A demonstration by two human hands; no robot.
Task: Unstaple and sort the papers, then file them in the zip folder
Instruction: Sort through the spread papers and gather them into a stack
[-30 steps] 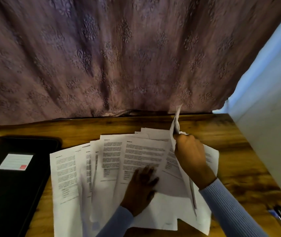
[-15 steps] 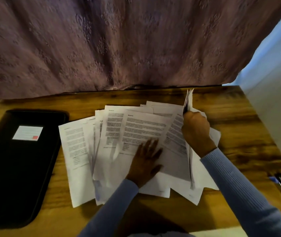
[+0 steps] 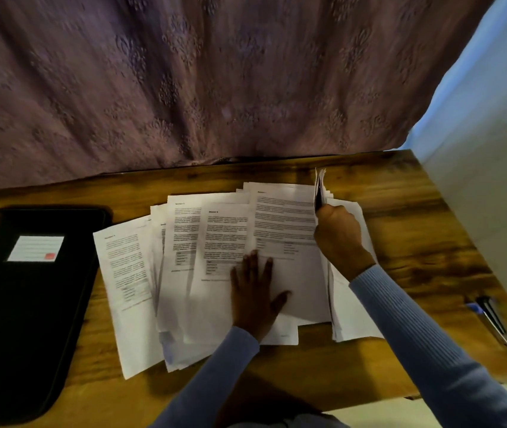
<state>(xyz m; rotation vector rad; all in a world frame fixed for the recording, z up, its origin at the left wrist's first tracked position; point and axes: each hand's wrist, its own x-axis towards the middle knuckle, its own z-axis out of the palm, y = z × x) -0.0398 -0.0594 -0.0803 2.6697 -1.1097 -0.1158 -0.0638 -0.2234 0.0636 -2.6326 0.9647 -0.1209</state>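
Since the earlier frame the held bundle stands lower against the fanned sheets and one more printed page lies face up beneath it; the whole scene also sits lower in the frame, consistent with a head tilt.

Nearest, lower centre: the left hand [image 3: 253, 291] lies flat on the papers [image 3: 215, 242], fingers straight and spread, thumb out to the right, pressing the fan down. It holds nothing.

Centre right: the right hand [image 3: 337, 234] is curled round a thin bundle of sheets [image 3: 320, 188] held on edge, nearly upright, top edge pointing to the upper frame. This grip pinches the bundle at its lower part.

Governing relation: the fanned papers lie directly left of the right hand's grip, touching it, long axes running bottom to top of the frame. The right hand is nearer the next sheet to be dealt; the left hand steadies.

Condition of papers: white printed pages, overlapping left to right, corners uneven. No staple is discernible.

Left of frame: the zip folder [image 3: 14, 319], black with a white label, lies flat on the wooden surface [image 3: 416, 242], apparently closed, just beside the leftmost sheet. Judgement: sorting in progress, filing not begun.

Far right edge: pens [image 3: 490, 316]. Beyond, upper frame: a patterned curtain [image 3: 184, 88].
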